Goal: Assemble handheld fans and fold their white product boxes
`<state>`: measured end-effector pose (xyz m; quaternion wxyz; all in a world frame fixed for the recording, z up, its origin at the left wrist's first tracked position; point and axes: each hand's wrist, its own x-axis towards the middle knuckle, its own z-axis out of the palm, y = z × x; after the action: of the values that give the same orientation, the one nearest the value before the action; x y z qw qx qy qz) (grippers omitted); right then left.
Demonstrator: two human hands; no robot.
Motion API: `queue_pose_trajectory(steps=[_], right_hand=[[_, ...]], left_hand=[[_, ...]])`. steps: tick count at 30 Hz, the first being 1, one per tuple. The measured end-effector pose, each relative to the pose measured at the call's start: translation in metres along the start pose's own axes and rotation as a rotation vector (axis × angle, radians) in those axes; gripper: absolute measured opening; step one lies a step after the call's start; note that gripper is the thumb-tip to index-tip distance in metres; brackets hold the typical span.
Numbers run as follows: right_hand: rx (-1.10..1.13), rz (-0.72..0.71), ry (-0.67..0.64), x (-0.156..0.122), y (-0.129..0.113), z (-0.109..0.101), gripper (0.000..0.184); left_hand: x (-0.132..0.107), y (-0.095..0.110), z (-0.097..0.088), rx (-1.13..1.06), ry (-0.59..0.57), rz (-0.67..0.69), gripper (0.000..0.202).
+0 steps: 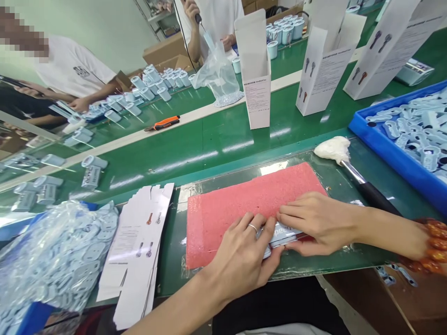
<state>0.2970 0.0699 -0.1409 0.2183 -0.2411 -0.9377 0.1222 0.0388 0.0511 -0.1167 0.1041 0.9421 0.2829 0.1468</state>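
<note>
A light blue plastic part [281,234] with pale lettering lies at the front edge of a pink foam pad [240,197]. My left hand [246,242], with a ring on one finger, grips its left end between fingers and thumb. Around the right end are the fingers and thumb of my right hand [310,223]. Both hands cover much of the part, so its full shape is hidden. Beyond my right wrist lies a black-handled tool [372,193], its head wrapped in white material.
Flattened printed boxes [139,251] and a clear bag of blue parts [66,256] lie left. A blue tray [387,144] of parts stands right. Upright white boxes [258,93] and orange-handled pliers [165,123] are on the green bench. Co-workers [73,70] work across it.
</note>
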Motion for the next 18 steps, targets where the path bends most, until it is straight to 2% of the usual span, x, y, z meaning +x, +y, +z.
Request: queue_pose_trajectory(steps=[3, 6, 8, 10, 12, 14, 15, 18], right_hand=[[0.012, 0.006, -0.03, 0.001, -0.001, -0.003, 0.051], [-0.016, 0.092, -0.048, -0.001, -0.009, -0.011, 0.055], [-0.068, 0.212, 0.055, -0.009, -0.016, -0.018, 0.053], [-0.194, 0.463, 0.228, -0.024, -0.023, -0.026, 0.044], [-0.464, 0.815, 0.282, -0.044, -0.03, -0.032, 0.044], [-0.737, 1.106, 0.143, -0.065, -0.035, -0.034, 0.06], [-0.796, 1.211, 0.053, -0.074, -0.037, -0.034, 0.067], [-0.706, 1.438, -0.095, -0.094, -0.039, -0.034, 0.062]], left_hand=[[0.001, -0.002, -0.003, -0.032, -0.021, -0.011, 0.039], [0.011, -0.008, -0.015, -0.175, -0.138, -0.077, 0.038], [0.021, -0.014, -0.025, -0.288, -0.179, -0.112, 0.032], [0.029, -0.021, -0.032, -0.343, -0.145, -0.151, 0.03], [0.032, -0.026, -0.035, -0.388, -0.064, -0.239, 0.029], [0.03, -0.03, -0.033, -0.457, 0.007, -0.319, 0.034], [0.027, -0.032, -0.03, -0.476, 0.025, -0.332, 0.041], [0.02, -0.042, -0.019, -0.497, 0.021, -0.264, 0.067]])
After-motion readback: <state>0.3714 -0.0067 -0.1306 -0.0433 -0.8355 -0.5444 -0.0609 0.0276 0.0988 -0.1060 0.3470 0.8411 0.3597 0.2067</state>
